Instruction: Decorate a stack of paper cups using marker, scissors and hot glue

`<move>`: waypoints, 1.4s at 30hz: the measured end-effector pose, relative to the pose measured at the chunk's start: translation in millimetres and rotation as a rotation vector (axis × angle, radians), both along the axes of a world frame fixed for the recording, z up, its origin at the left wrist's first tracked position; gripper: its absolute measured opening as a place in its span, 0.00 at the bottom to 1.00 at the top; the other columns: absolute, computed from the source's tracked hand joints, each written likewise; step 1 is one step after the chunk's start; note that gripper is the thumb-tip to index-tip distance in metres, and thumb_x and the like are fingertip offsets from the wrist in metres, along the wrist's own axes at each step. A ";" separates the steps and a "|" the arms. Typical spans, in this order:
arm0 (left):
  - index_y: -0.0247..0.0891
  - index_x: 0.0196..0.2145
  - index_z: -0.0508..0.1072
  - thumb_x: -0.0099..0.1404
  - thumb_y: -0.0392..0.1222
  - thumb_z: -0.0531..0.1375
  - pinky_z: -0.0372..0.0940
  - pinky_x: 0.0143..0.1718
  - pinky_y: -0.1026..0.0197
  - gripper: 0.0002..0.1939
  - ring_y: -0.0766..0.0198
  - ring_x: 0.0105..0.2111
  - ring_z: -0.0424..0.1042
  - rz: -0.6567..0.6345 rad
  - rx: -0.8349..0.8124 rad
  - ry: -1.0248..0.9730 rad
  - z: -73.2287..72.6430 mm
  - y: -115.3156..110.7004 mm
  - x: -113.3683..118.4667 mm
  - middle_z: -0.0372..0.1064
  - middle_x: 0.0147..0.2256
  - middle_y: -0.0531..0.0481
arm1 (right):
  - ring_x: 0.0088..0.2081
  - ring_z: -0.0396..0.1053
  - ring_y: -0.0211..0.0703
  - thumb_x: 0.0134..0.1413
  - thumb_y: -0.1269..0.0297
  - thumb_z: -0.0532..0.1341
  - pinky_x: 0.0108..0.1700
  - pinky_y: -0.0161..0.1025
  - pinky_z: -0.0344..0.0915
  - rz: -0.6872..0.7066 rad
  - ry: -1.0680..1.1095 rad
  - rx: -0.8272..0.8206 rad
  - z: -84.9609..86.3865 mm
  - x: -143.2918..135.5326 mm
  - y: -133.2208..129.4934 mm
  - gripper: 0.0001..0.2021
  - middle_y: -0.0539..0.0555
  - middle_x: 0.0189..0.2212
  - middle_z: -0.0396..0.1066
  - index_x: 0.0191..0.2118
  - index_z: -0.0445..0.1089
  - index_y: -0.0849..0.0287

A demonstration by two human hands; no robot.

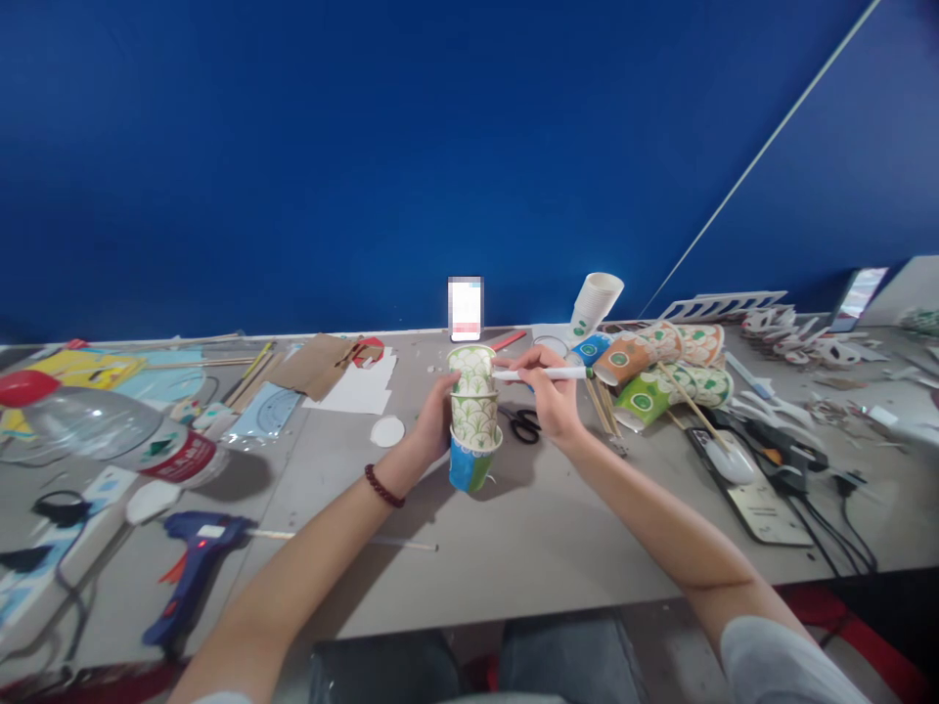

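Note:
A stack of paper cups (473, 418) stands in front of me, green-patterned on top with a blue and green cup at the bottom. My left hand (434, 416) grips its left side near the upper cups. In my right hand (552, 394) is a white marker pen (547, 374), its tip pointing left at the top cup's side. Whether the tip touches the cup I cannot tell. Black-handled scissors (525, 426) lie on the table below my right hand. A white paper disc (387, 431) rests left of the cups.
A phone (466, 309) leans on the blue wall. More patterned cups (646, 401) lie at right, near a white cup stack (597, 301) and a mouse (730, 458). At left are a plastic bottle (132, 435), a glue gun (198, 557) and a power strip (63, 557).

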State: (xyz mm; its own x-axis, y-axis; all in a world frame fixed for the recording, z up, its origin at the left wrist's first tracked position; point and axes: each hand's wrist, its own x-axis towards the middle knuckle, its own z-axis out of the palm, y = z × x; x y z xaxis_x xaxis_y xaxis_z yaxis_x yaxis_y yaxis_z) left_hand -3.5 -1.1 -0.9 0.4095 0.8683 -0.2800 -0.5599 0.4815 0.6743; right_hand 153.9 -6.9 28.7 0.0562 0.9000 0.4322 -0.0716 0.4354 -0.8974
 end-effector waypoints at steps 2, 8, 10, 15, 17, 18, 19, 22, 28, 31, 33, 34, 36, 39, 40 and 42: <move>0.31 0.41 0.74 0.57 0.53 0.58 0.67 0.36 0.55 0.23 0.54 0.31 0.75 -0.008 -0.010 -0.010 -1.6 0.8 -0.2 0.75 0.29 0.42 | 0.37 0.75 0.46 0.48 0.69 0.56 0.41 0.42 0.68 0.000 0.010 -0.012 -1.3 0.2 0.9 0.05 0.47 0.22 0.69 0.25 0.65 0.54; 0.31 0.43 0.74 0.58 0.53 0.57 0.67 0.38 0.56 0.23 0.54 0.33 0.75 0.003 0.013 -0.017 -2.6 2.1 0.4 0.75 0.31 0.42 | 0.38 0.75 0.45 0.50 0.68 0.57 0.42 0.43 0.69 0.004 0.040 0.000 -3.1 -0.1 2.2 0.04 0.48 0.27 0.71 0.27 0.66 0.54; 0.31 0.43 0.73 0.59 0.52 0.56 0.67 0.39 0.55 0.23 0.54 0.33 0.75 0.006 0.026 -0.014 -1.3 1.8 0.8 0.76 0.32 0.42 | 0.39 0.75 0.46 0.51 0.66 0.58 0.42 0.44 0.70 0.004 0.040 0.003 -3.4 -0.6 2.6 0.03 0.49 0.28 0.72 0.28 0.66 0.54; 0.31 0.44 0.73 0.59 0.51 0.55 0.66 0.39 0.53 0.23 0.51 0.34 0.75 -0.035 0.023 -0.059 2.4 0.0 2.9 0.76 0.32 0.41 | 0.41 0.74 0.46 0.53 0.64 0.58 0.43 0.45 0.71 0.000 0.023 0.012 -6.3 -1.5 3.9 0.03 0.49 0.29 0.72 0.29 0.67 0.53; 0.31 0.44 0.74 0.59 0.51 0.54 0.67 0.39 0.53 0.23 0.51 0.35 0.75 -0.042 0.013 -0.079 2.9 -0.8 4.2 0.76 0.32 0.40 | 0.42 0.74 0.46 0.53 0.64 0.58 0.44 0.45 0.70 -0.006 -0.001 0.014 -7.7 -1.6 4.1 0.03 0.49 0.30 0.72 0.30 0.67 0.53; 0.30 0.43 0.74 0.60 0.52 0.53 0.67 0.39 0.53 0.23 0.51 0.35 0.75 -0.046 0.009 -0.083 2.8 -1.1 4.7 0.76 0.32 0.40 | 0.43 0.74 0.46 0.54 0.64 0.58 0.44 0.45 0.70 -0.008 -0.014 0.016 -8.3 -1.6 4.0 0.03 0.50 0.30 0.72 0.30 0.67 0.53; 0.30 0.43 0.74 0.60 0.52 0.53 0.67 0.39 0.53 0.24 0.51 0.35 0.75 -0.049 0.007 -0.083 2.4 -1.4 5.1 0.76 0.32 0.40 | 0.43 0.74 0.46 0.54 0.64 0.58 0.45 0.44 0.70 -0.009 -0.025 0.019 -8.8 -1.7 3.9 0.03 0.50 0.31 0.73 0.30 0.67 0.53; 0.30 0.42 0.74 0.60 0.53 0.54 0.67 0.38 0.54 0.23 0.53 0.33 0.75 -0.051 0.025 -0.054 0.5 -2.1 5.1 0.76 0.31 0.40 | 0.44 0.73 0.45 0.55 0.65 0.58 0.46 0.44 0.69 0.011 -0.042 0.028 -9.5 -2.2 3.1 0.03 0.51 0.34 0.74 0.31 0.67 0.53; 0.29 0.40 0.75 0.60 0.51 0.54 0.67 0.37 0.55 0.21 0.55 0.31 0.75 -0.014 0.027 -0.023 1.6 -2.1 3.6 0.76 0.30 0.40 | 0.38 0.73 0.44 0.55 0.63 0.59 0.43 0.43 0.70 -0.032 -0.056 0.064 -8.5 -2.3 2.5 0.03 0.51 0.33 0.73 0.32 0.68 0.53; 0.29 0.39 0.75 0.59 0.50 0.54 0.68 0.36 0.56 0.21 0.55 0.31 0.75 0.029 0.024 -0.025 3.7 -1.8 4.3 0.76 0.30 0.40 | 0.38 0.73 0.44 0.55 0.64 0.59 0.42 0.43 0.70 -0.043 -0.074 0.075 -8.7 -1.8 3.2 0.03 0.51 0.33 0.73 0.31 0.68 0.54; 0.29 0.39 0.74 0.59 0.50 0.54 0.68 0.36 0.56 0.21 0.55 0.30 0.74 0.041 0.026 -0.028 3.5 -1.5 4.6 0.76 0.30 0.40 | 0.38 0.73 0.44 0.55 0.64 0.59 0.42 0.43 0.70 -0.055 -0.086 0.069 -9.4 -1.7 3.5 0.03 0.51 0.34 0.73 0.32 0.69 0.54; 0.29 0.39 0.74 0.59 0.50 0.55 0.68 0.36 0.56 0.20 0.55 0.30 0.74 0.039 0.028 -0.030 2.8 -1.3 4.6 0.76 0.30 0.40 | 0.37 0.73 0.44 0.54 0.63 0.59 0.42 0.43 0.70 -0.061 -0.090 0.065 -9.8 -1.7 3.4 0.03 0.51 0.34 0.73 0.32 0.69 0.54; 0.29 0.39 0.74 0.59 0.50 0.55 0.67 0.36 0.55 0.21 0.55 0.30 0.75 0.031 0.035 -0.032 0.6 -0.6 4.1 0.76 0.31 0.40 | 0.35 0.72 0.43 0.54 0.63 0.60 0.40 0.42 0.70 -0.062 -0.098 0.059 -10.0 -2.0 2.9 0.03 0.51 0.33 0.72 0.33 0.69 0.54; 0.30 0.39 0.74 0.58 0.51 0.56 0.67 0.37 0.55 0.21 0.55 0.30 0.74 0.018 0.048 -0.032 -2.7 0.5 2.8 0.76 0.31 0.40 | 0.31 0.72 0.40 0.54 0.63 0.59 0.37 0.41 0.71 -0.043 -0.118 0.052 -8.2 -2.9 1.3 0.03 0.51 0.31 0.72 0.33 0.69 0.55; 0.30 0.39 0.74 0.58 0.51 0.56 0.67 0.37 0.55 0.21 0.55 0.30 0.74 0.014 0.051 -0.032 -3.4 0.8 2.4 0.76 0.31 0.41 | 0.30 0.72 0.40 0.53 0.63 0.59 0.36 0.41 0.71 -0.042 -0.126 0.052 -7.1 -3.3 0.6 0.03 0.51 0.30 0.73 0.32 0.69 0.55; 0.30 0.39 0.74 0.58 0.51 0.57 0.67 0.37 0.54 0.21 0.55 0.30 0.74 0.010 0.049 -0.032 -3.7 1.1 1.8 0.76 0.30 0.41 | 0.32 0.73 0.42 0.53 0.64 0.59 0.35 0.40 0.70 -0.053 -0.146 0.050 -5.0 -3.9 -0.4 0.03 0.51 0.29 0.73 0.32 0.69 0.55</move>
State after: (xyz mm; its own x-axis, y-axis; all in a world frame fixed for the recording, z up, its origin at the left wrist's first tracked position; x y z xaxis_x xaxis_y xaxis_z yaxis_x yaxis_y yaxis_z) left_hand -1.7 -0.1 -4.6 0.4086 0.8849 -0.2237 -0.5862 0.4422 0.6789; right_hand 150.0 -7.4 23.7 0.0360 0.8747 0.4834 0.0819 0.4795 -0.8737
